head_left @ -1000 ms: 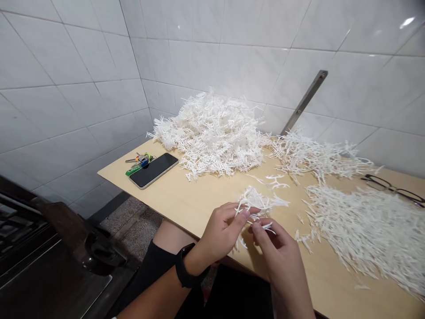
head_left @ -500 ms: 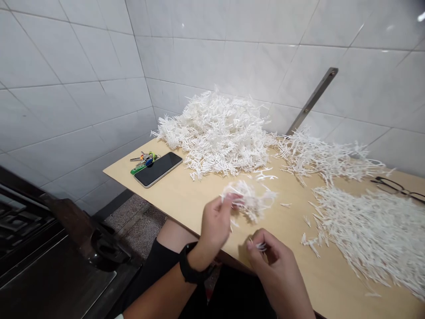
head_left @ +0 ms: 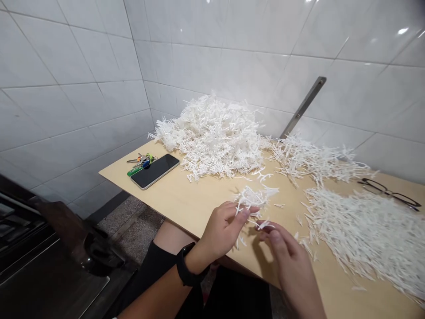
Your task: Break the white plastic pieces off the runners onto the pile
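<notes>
My left hand [head_left: 223, 231] is closed in a pinch on a white branched plastic piece [head_left: 245, 207], one of the thin, twig-like strands. A small tangle of similar strands [head_left: 262, 195] lies on the table just beyond its fingers. Close by on the right, my right hand [head_left: 288, 249] has its thumb and fingers together on small white strands [head_left: 264, 225], which touch or nearly touch the left hand's piece. Whether the two are still joined, I cannot tell.
A tall heap of white branched pieces [head_left: 215, 137] stands against the tiled wall, with a looser pile [head_left: 314, 157] beside it. Short loose white sticks [head_left: 372, 235] spread at right, near eyeglasses [head_left: 388, 192]. A phone [head_left: 155, 171] and keys [head_left: 142, 159] lie left. A metal bracket [head_left: 303, 106] leans behind.
My hands have come closer together, the left moving down and slightly right. The right fingers now meet strands beside the left fingertips. The view has shifted slightly.
</notes>
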Demonstrator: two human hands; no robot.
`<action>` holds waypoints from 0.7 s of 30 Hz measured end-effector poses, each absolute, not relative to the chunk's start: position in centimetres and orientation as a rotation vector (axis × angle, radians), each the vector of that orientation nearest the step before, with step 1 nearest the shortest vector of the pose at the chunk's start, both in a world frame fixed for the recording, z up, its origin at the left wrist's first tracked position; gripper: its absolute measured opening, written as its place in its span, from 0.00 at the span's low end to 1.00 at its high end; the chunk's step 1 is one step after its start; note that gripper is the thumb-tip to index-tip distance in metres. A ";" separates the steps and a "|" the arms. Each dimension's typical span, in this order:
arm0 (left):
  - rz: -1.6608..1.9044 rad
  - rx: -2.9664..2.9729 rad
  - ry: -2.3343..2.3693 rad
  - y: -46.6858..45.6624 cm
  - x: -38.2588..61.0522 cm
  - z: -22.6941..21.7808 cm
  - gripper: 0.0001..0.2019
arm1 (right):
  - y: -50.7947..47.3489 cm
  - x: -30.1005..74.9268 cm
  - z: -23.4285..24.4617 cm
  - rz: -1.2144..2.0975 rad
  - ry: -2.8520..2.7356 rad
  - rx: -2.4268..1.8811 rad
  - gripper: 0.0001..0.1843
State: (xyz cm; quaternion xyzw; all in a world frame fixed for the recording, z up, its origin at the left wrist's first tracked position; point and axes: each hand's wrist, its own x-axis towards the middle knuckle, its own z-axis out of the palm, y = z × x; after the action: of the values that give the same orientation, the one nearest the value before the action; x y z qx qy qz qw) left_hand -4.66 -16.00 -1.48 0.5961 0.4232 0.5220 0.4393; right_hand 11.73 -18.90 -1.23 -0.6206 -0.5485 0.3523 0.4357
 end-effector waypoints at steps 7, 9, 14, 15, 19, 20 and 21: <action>1.296 1.386 1.120 -15.9 -4.7 -1.8 0.19 | -19.2 8.6 -2.1 1.024 -1.404 -1.407 0.23; 1.374 1.182 1.155 -15.5 -4.9 -2.1 0.21 | -20.0 8.3 -2.2 1.017 -1.408 -1.427 0.24; 1.462 0.985 1.107 -15.0 -5.2 -2.2 0.22 | -21.5 10.1 -2.6 0.912 -1.380 -1.466 0.23; 1.415 1.044 1.094 -15.1 -5.2 -2.1 0.21 | -21.2 10.9 -2.7 0.854 -1.395 -1.481 0.21; 1.295 1.222 1.093 -15.7 -5.1 -1.8 0.19 | -18.8 14.1 -3.0 0.478 -1.456 -1.673 0.20; 1.283 1.247 1.089 -15.8 -5.1 -1.8 0.19 | -18.3 14.5 -3.0 0.398 -1.465 -1.722 0.23; 1.275 1.272 1.073 -15.9 -5.2 -1.7 0.19 | -18.0 14.7 -2.9 0.330 -1.459 -1.753 0.26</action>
State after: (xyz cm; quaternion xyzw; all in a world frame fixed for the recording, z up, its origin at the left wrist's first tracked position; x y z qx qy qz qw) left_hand -5.17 -15.85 -1.72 0.5257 0.4436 0.5268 0.4993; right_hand 14.66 -17.96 -2.92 -0.6950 -0.5783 0.1308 0.4067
